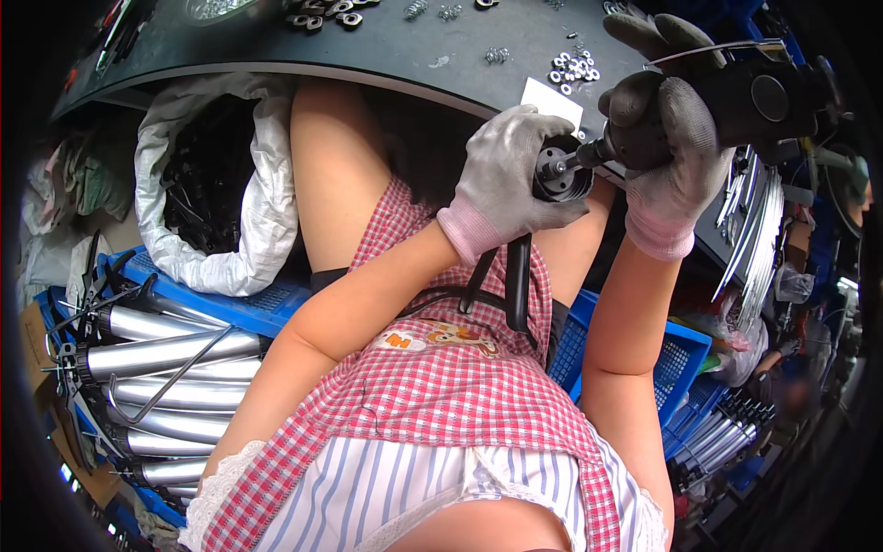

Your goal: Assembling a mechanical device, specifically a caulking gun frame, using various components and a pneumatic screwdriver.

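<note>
My left hand [506, 170], in a grey-coated glove with a pink cuff, is closed around a black round cup-shaped part [555, 190]. The part's open end faces right, with a metal piece at its centre. Two black bars [518, 285] hang below that hand over my lap; whether they join the part is hidden. Gloved alike, my right hand [681, 138] wraps round a black power screwdriver [759, 97]. The tool's tip [593, 153] points left and reaches into the part's middle. A thin metal strip [717, 50] crosses above the tool by my raised fingers.
Small ringed parts [575, 69], springs [497, 55] and black metal pieces [326, 13] lie on the dark bench [405, 51]. A white sack [216, 267] of black parts stands at left. Silver tubes [175, 359] fill a crate below it; thin rods [759, 230] hang at right.
</note>
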The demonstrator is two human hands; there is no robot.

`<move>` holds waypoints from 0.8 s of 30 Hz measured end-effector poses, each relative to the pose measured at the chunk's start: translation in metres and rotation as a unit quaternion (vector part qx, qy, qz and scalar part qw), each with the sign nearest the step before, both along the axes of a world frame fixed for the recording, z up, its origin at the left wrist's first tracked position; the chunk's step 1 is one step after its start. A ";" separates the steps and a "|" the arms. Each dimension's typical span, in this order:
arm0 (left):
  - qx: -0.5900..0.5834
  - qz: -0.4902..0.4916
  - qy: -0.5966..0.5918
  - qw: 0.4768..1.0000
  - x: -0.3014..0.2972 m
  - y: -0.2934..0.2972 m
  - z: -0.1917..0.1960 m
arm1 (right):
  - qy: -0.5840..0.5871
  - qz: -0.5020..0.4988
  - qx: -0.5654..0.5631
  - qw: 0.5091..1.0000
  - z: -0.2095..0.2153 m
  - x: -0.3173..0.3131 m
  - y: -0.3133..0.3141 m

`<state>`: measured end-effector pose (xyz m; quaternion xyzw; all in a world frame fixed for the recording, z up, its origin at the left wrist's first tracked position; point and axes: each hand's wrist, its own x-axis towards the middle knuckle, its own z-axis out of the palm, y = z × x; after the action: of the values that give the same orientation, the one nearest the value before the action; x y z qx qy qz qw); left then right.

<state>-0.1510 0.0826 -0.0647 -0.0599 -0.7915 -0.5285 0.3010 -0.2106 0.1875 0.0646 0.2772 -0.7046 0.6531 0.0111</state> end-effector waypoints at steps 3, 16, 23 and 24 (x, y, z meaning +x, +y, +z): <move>-0.009 0.003 -0.002 1.000 0.002 -0.001 0.003 | -0.005 0.069 -0.108 0.992 -0.008 -0.002 0.001; -0.014 -0.028 -0.032 0.999 -0.001 -0.006 0.014 | -0.020 0.076 -0.149 0.986 -0.006 -0.001 0.002; -0.034 -0.044 -0.102 0.993 0.004 -0.006 0.014 | -0.004 -0.001 -0.170 0.985 0.004 0.016 -0.012; -0.019 -0.055 -0.107 0.993 0.006 -0.007 0.014 | 0.019 -0.020 -0.181 0.983 0.001 0.017 -0.015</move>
<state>-0.1449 0.0753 -0.0504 -0.0520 -0.8247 -0.5321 0.1843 -0.1931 0.1727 0.0661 0.2689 -0.5798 0.7641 0.0878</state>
